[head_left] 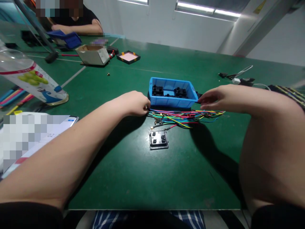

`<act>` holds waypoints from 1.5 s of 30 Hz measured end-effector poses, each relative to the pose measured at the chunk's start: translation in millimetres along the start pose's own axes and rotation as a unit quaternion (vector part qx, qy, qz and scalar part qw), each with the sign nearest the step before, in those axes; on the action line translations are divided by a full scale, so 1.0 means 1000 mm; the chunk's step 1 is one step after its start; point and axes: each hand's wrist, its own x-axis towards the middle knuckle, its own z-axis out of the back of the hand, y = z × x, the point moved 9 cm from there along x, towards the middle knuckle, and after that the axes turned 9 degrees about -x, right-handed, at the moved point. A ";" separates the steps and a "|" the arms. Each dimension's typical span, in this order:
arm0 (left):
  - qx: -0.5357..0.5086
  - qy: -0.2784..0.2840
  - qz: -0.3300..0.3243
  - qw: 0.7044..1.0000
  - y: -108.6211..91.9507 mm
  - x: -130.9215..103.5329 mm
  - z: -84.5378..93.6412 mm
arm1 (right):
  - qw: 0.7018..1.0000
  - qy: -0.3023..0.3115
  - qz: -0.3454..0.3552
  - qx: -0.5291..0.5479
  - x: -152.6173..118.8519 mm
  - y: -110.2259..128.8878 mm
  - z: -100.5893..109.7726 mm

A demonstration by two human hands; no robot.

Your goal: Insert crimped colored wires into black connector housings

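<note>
A blue plastic bin (172, 102) holding several black plastic parts (180, 92) stands on the green table. At its left front corner is my left hand (137, 103), fingers curled closed by the wire ends; a small shiny bit shows at the fingertips, too small to name. My right hand (214, 98) reaches the bin's right end, its fingers bent together beside something dark that I cannot make out. Between the hands, along the front of the bin, lies a loose bundle of coloured wires (183, 117) with metal terminals. A black square plastic part with raised blocks (158, 140) lies nearer me.
A tilted-looking bottle (35, 78), a phone (54, 127) and coloured wires (14, 97) are at left. Farther back are a white box (95, 56), a blue bin (66, 39) and a black-edged tray (128, 57). Cables (238, 78) lie back right. Another person sits across the table.
</note>
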 end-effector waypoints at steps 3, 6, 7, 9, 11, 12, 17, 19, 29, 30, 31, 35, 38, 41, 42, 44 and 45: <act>-0.015 0.021 -0.006 1.000 -0.003 -0.002 0.001 | 0.996 -0.027 0.080 -0.010 -0.012 0.056 0.001; -0.020 0.036 -0.012 0.999 -0.006 -0.004 0.001 | 0.973 -0.131 0.193 0.003 -0.021 0.106 -0.004; -0.018 0.036 -0.014 0.999 -0.006 -0.004 0.001 | 0.959 -0.159 0.233 0.009 -0.024 0.118 -0.011; -0.017 0.032 -0.017 0.999 -0.005 -0.004 0.001 | 0.945 -0.211 0.249 0.024 -0.026 0.126 -0.025; -0.024 0.027 -0.015 0.999 -0.003 -0.004 0.001 | 0.941 -0.242 0.234 0.027 -0.025 0.126 -0.041; -0.029 0.025 -0.014 0.999 -0.002 -0.003 0.000 | 0.941 -0.245 0.234 0.017 -0.024 0.128 -0.048; -0.017 -0.007 -0.019 1.000 0.000 -0.001 0.001 | 0.938 -0.264 0.222 0.025 -0.020 0.129 -0.059; 0.006 -0.031 -0.020 0.999 -0.002 0.000 0.003 | 0.941 -0.273 0.200 0.035 -0.016 0.124 -0.058; -0.012 -0.053 -0.045 0.998 -0.007 0.005 -0.002 | 0.957 -0.253 0.142 0.014 -0.004 0.110 -0.066; -0.021 -0.051 -0.044 0.997 -0.007 0.005 -0.002 | 0.956 -0.254 0.144 0.016 -0.004 0.110 -0.065; -0.032 -0.050 -0.044 0.997 -0.008 0.006 -0.002 | 0.956 -0.254 0.145 0.018 -0.004 0.109 -0.064; -0.071 -0.047 -0.052 0.995 -0.014 0.007 -0.002 | 0.958 -0.251 0.140 0.016 -0.003 0.106 -0.063; -0.077 -0.040 -0.026 0.996 -0.012 0.005 0.001 | 0.958 -0.250 0.138 0.009 -0.002 0.105 -0.063; -0.024 -0.028 0.061 0.997 0.001 -0.005 0.006 | 0.958 -0.250 0.141 0.002 -0.002 0.106 -0.065; -0.001 -0.010 0.098 0.995 0.006 -0.010 0.005 | 0.958 -0.249 0.144 -0.001 -0.002 0.107 -0.066; 0.027 0.055 0.159 0.985 0.012 -0.020 -0.003 | 0.957 -0.245 0.152 -0.008 -0.002 0.110 -0.068; 0.031 0.085 0.177 0.980 0.011 -0.024 -0.009 | 0.957 -0.243 0.157 -0.012 -0.003 0.112 -0.069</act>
